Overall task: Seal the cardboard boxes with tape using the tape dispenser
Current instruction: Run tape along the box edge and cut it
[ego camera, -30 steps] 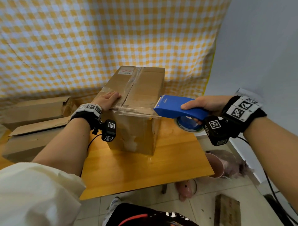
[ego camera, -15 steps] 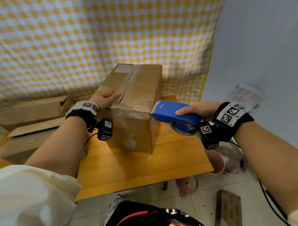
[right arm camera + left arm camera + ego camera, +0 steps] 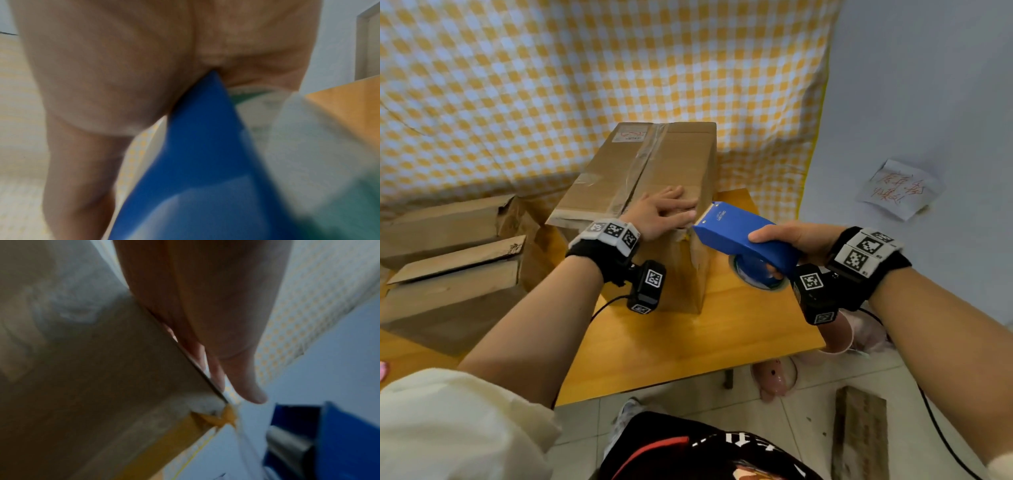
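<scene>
A brown cardboard box stands on the wooden table, clear tape running along its top seam. My left hand lies flat on the box top near its front right corner, fingers straight. In the left wrist view the left hand rests along the box edge. My right hand grips the blue tape dispenser, whose nose touches the box's front right corner beside my left fingertips. The right wrist view shows the right hand wrapped on the blue dispenser, blurred.
Two more cardboard boxes lie at the left of the table. A yellow checked cloth hangs behind. A grey wall with a paper note stands on the right. Pink items and a wooden board lie on the floor.
My left hand slid from the box's left front edge across to the right front corner. The dispenser stayed at that corner, its nose now beside my left fingers.
</scene>
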